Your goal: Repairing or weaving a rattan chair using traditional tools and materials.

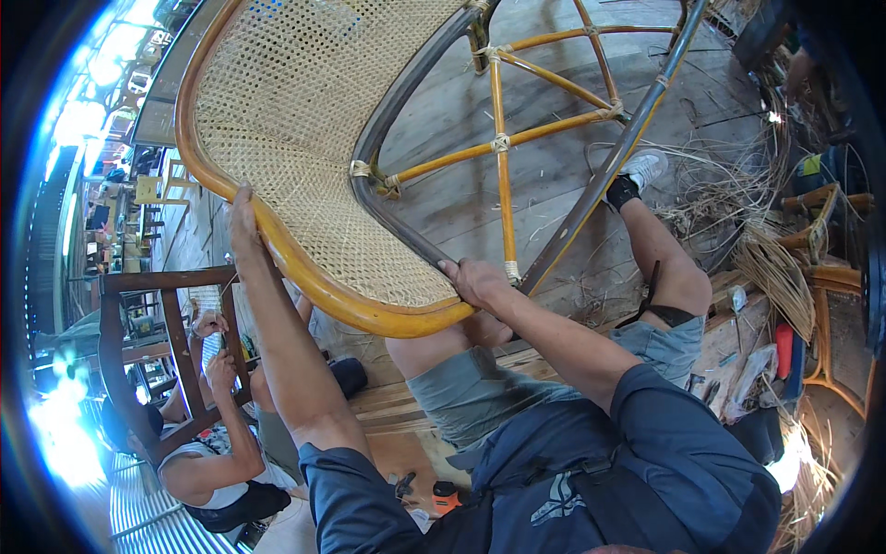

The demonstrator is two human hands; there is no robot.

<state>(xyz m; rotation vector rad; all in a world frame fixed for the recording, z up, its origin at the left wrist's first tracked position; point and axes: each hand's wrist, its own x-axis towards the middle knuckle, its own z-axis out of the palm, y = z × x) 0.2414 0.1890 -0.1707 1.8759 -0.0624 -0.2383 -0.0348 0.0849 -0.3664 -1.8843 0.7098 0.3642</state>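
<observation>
Hands (477,281) on chair (295,120), scattered strips (715,198), co-worker (221,462)

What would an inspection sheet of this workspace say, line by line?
Surface: grey floor, littered with fibre scraps.
Job's things: woven chair, its frame joints lashed.
Clutter: loose strands and a strand bundle, both at right.
Left grip: holding the chair's curved outer rim.
Right grip: holding the seat's near corner.
Cables: nothing seen.
Surroundings: co-worker at left, beside a dark wooden frame.
</observation>
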